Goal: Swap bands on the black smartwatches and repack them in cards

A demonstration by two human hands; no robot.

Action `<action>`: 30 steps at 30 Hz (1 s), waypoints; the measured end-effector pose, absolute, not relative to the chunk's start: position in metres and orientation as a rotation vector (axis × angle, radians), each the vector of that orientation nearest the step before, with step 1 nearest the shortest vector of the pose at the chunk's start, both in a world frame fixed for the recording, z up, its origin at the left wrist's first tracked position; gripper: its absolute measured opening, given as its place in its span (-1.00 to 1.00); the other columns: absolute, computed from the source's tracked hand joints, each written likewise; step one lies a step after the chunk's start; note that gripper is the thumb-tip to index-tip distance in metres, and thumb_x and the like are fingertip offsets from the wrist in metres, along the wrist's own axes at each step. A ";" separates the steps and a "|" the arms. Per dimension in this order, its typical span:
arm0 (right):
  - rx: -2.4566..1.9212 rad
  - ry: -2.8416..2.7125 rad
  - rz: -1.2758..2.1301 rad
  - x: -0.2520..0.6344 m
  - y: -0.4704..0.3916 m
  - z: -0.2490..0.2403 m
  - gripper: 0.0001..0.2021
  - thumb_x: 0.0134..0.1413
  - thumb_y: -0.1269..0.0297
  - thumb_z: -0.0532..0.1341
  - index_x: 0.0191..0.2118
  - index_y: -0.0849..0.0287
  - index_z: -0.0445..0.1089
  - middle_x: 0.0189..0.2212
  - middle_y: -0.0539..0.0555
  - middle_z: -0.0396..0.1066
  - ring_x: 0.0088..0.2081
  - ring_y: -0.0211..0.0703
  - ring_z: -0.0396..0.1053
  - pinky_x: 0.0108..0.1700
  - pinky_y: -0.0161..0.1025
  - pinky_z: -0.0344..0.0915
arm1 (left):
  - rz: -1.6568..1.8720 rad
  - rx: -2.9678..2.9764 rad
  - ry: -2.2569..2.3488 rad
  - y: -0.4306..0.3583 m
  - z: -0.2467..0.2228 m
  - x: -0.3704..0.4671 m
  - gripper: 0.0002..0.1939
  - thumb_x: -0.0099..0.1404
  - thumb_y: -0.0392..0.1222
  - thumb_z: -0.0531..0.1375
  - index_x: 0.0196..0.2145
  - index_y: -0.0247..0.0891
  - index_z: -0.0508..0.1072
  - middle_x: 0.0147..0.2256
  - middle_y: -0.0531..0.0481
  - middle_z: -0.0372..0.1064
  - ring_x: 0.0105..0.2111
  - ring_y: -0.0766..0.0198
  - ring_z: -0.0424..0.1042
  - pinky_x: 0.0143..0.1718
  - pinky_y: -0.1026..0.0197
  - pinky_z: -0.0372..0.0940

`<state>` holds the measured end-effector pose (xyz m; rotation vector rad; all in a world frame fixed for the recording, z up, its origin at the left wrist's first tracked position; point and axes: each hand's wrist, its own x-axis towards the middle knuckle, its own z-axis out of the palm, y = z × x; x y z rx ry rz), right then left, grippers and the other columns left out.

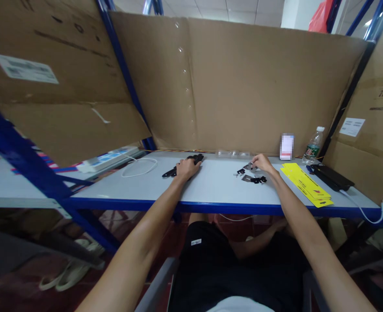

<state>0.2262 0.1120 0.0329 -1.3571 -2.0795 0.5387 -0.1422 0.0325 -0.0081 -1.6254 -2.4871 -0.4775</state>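
On the left part of the white tabletop, my left hand [186, 168] lies closed over several long black pieces [169, 173]. Their ends stick out on both sides of the hand, and their kind is hard to make out. Farther right, my right hand [262, 162] pinches at a small greyish metal-looking piece [251, 166], partly covered by the fingers. Just in front of that hand lie several small black parts [259, 179] and a flat grey piece [246, 178]. Another small black part [241, 171] lies to their left.
Yellow printed cards [306, 184] lie to the right, beside a black case [332, 177] with a white cable. Behind stand a phone [287, 147] and a plastic bottle [313, 146]. A power strip [110, 159] is at left. Cardboard walls [243, 86] enclose the table.
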 end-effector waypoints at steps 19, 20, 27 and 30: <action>-1.242 -1.612 0.936 0.234 0.115 0.037 -0.86 -0.16 0.33 0.35 -0.42 0.29 0.57 -0.56 0.02 0.46 -0.48 -0.29 0.36 -0.45 -0.40 0.25 | -0.435 -1.626 -2.420 0.030 -0.007 -0.137 -0.35 0.44 0.23 -0.04 0.11 -0.27 0.57 0.09 -0.41 0.47 0.14 -0.26 0.34 0.12 -0.16 0.20; -1.244 -1.608 0.938 0.234 0.114 0.037 -0.88 -0.16 0.33 0.35 -0.43 0.28 0.56 -0.57 0.01 0.45 -0.49 -0.30 0.35 -0.46 -0.40 0.24 | -0.434 -1.622 -2.420 0.030 -0.007 -0.138 -0.36 0.44 0.23 -0.03 0.11 -0.27 0.57 0.09 -0.41 0.47 0.14 -0.26 0.34 0.11 -0.15 0.20; -1.310 -1.616 0.899 0.232 0.116 0.037 -0.94 -0.11 0.42 0.31 -0.43 0.27 0.55 -0.54 0.02 0.48 -0.48 -0.30 0.36 -0.46 -0.42 0.25 | -0.443 -1.625 -2.414 0.031 -0.008 -0.138 -0.36 0.43 0.20 -0.03 0.13 -0.29 0.55 0.09 -0.41 0.47 0.14 -0.26 0.35 0.11 -0.14 0.22; -1.340 -1.635 0.861 0.232 0.119 0.035 -0.92 -0.08 0.43 0.30 -0.41 0.27 0.56 -0.50 0.04 0.52 -0.46 -0.29 0.40 -0.44 -0.42 0.28 | -0.452 -1.619 -2.419 0.031 -0.008 -0.138 -0.36 0.43 0.21 -0.02 0.13 -0.29 0.55 0.09 -0.42 0.47 0.14 -0.26 0.34 0.11 -0.15 0.22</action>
